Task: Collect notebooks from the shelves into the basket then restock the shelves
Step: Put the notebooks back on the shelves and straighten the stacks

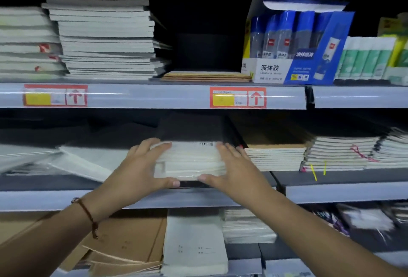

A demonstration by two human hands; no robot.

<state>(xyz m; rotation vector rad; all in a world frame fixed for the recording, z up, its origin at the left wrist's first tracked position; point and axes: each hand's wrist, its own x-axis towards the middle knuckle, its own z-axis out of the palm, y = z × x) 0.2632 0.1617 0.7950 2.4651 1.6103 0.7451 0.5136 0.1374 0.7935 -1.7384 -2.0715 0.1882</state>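
Note:
A plastic-wrapped stack of notebooks (191, 159) with a dark top cover lies on the middle shelf (154, 198). My left hand (136, 166) grips its left side, fingers over the top edge and thumb under the front. My right hand (234, 166) holds its right side the same way. On the top shelf a tall pile of white notebooks (106, 38) stands left of a thin brown stack (205, 75). Kraft-covered notebooks (274, 155) sit right of my hands. No basket is in view.
A blue box of liquid glue (293, 42) and green glue sticks (364, 58) stand at the top right. Tied notebook bundles (340, 153) fill the middle shelf's right end. Brown folders (123, 248) and white booklets (194, 245) lie on the lower shelf.

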